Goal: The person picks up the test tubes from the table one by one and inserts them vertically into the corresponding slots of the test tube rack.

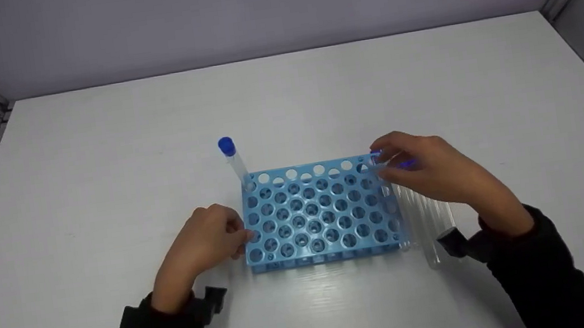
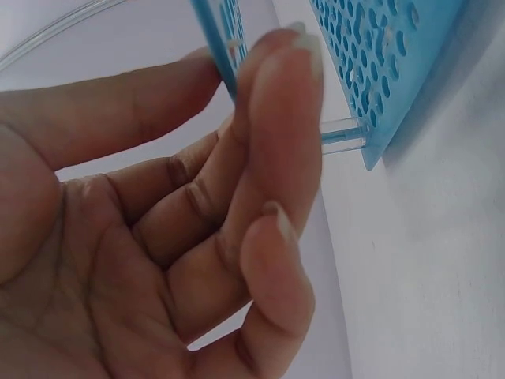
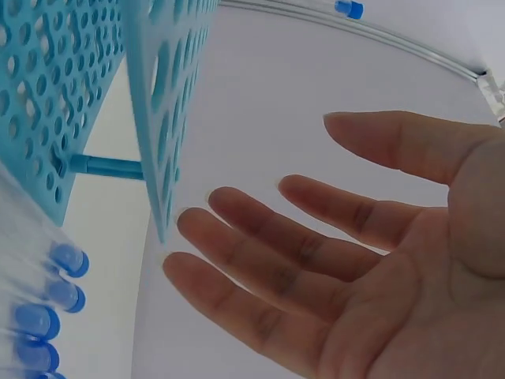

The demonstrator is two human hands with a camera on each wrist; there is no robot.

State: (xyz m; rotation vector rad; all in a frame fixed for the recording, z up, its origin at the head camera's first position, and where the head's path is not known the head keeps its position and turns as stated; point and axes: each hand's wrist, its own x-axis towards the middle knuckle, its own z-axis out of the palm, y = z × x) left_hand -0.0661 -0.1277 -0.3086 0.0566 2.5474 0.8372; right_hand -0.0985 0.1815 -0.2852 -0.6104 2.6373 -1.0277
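A blue test tube rack (image 1: 305,213), its top full of round holes, stands on the table. My left hand (image 1: 211,236) pinches the rack's left edge between thumb and fingers; in the left wrist view the top plate (image 2: 215,47) enters that grip. One clear test tube (image 1: 237,165) with a blue cap leans upright in the far left corner hole. At the rack's far right corner, my right hand (image 1: 425,169) hovers with fingers spread, holding nothing. Beneath it, several clear capped tubes (image 1: 428,219) lie beside the rack, their blue caps (image 3: 38,322) showing in the right wrist view.
The white table (image 1: 116,153) extends around the rack on all sides. A pale panel (image 1: 271,8) rises along its back edge, with side panels at left and right. Black wrist mounts (image 1: 452,243) stick out from both dark sleeves, the right one close over the lying tubes.
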